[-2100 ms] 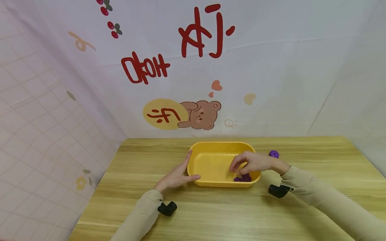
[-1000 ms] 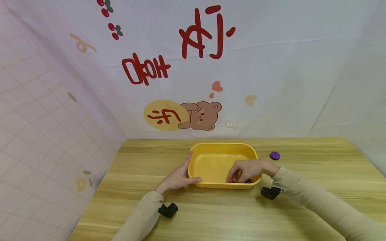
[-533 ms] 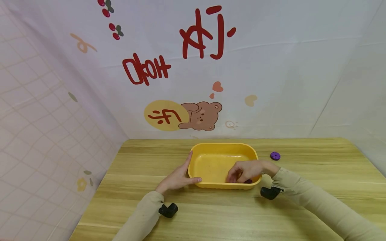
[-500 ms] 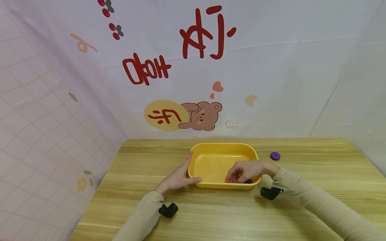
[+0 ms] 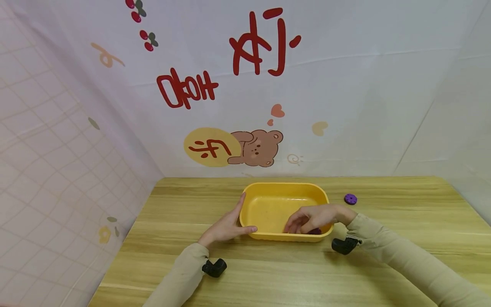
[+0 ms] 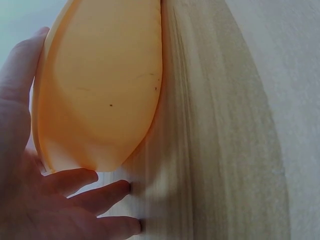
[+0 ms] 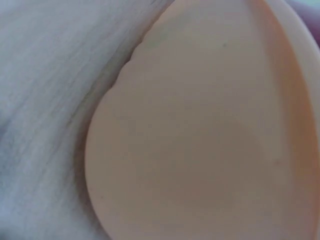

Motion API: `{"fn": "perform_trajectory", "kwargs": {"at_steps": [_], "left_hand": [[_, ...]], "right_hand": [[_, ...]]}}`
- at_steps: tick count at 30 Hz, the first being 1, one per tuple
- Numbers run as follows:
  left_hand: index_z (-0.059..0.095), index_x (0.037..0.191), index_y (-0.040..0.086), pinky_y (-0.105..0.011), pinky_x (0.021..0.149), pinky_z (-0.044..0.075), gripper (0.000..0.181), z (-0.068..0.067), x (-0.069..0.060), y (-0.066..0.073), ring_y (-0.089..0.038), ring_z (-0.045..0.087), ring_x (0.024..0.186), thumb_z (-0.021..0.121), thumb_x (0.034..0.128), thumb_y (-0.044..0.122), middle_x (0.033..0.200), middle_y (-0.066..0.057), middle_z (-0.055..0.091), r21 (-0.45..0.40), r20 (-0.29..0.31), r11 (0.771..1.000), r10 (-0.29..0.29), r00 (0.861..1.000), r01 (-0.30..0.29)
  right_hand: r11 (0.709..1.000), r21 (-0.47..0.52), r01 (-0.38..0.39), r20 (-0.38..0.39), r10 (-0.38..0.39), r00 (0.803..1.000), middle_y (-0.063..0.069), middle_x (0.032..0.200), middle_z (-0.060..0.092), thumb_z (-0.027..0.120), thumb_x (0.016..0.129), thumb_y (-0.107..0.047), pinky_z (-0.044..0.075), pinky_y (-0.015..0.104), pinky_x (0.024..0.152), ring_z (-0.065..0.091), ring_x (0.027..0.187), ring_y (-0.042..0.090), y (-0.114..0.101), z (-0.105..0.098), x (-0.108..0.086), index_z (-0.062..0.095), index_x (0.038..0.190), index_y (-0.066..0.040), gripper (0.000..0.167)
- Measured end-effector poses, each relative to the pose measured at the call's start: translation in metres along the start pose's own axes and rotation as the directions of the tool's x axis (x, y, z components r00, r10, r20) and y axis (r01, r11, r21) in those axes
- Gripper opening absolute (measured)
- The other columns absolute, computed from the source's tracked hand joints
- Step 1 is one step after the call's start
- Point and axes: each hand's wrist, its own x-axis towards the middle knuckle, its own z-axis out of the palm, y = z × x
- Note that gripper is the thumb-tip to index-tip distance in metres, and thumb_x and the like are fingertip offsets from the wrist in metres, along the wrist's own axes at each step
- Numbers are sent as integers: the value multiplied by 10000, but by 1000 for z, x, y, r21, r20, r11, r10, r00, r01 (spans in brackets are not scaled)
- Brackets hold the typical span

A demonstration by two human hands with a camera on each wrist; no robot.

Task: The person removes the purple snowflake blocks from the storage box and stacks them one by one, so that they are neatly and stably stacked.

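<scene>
The yellow tub (image 5: 265,212) on the bench (image 5: 268,273) should be light and stiff; hold its rim (image 5: 285,183). It opens upward, its long way running left to right. The left grip (image 5: 227,224), spread wide, touches its left end. The right grip (image 5: 315,215) bends inside by some purple bits (image 5: 316,231); I can't tell if it pinches one.

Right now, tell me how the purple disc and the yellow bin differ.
The purple disc is small, round and flat; the yellow bin is larger, oblong and deep. The disc lies untouched, while the left grip touches the bin's rim. Both rest on the wooden table.
</scene>
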Motion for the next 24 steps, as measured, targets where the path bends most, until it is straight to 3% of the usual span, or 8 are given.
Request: {"fn": "perform_trajectory", "kwargs": {"at_steps": [6,13,16,21,24], "left_hand": [[-71,1556,136,-471,1135,187,1086,0,0,0,-298,175,1425,716,866,427,1596,-112,40,-6,4,1000,-4,1000,4],[-77,1554,139,-467,1137,182,1090,-1,0,1,-291,163,1430,716,865,430,1599,-94,19,0,6,1000,-5,1000,5],[-74,1556,150,-469,1137,181,1089,-3,0,2,-293,168,1428,720,863,426,1598,-97,27,-10,4,1000,-10,1000,10],[-70,1557,146,-477,1133,191,1094,-3,0,3,-312,193,1420,723,859,429,1596,-119,47,-12,10,1000,-17,1000,17],[-74,1555,134,-488,1128,199,1092,-2,1,2,-329,198,1418,713,863,442,1595,-135,51,-4,15,1000,-17,1000,17]], "right_hand": [[999,53,-4,13,3,1000,258,1198,610,516,894,69,486,372,933,583,1082,401,-1,-1,-1,541,1278,104,387],[999,42,-1,32,-1,999,280,1173,613,512,892,73,502,358,904,591,1048,405,0,-3,-1,553,1268,111,380],[999,39,-10,24,9,1000,265,1183,614,529,907,47,501,319,893,600,1043,332,0,-4,-1,565,1263,103,363],[999,34,-42,18,41,999,240,1177,620,558,930,-19,480,214,752,570,873,128,0,-5,-2,592,1247,81,335],[998,41,-41,26,40,999,253,1172,615,550,937,-20,467,199,734,548,840,96,0,-6,-1,591,1242,87,326]]}}
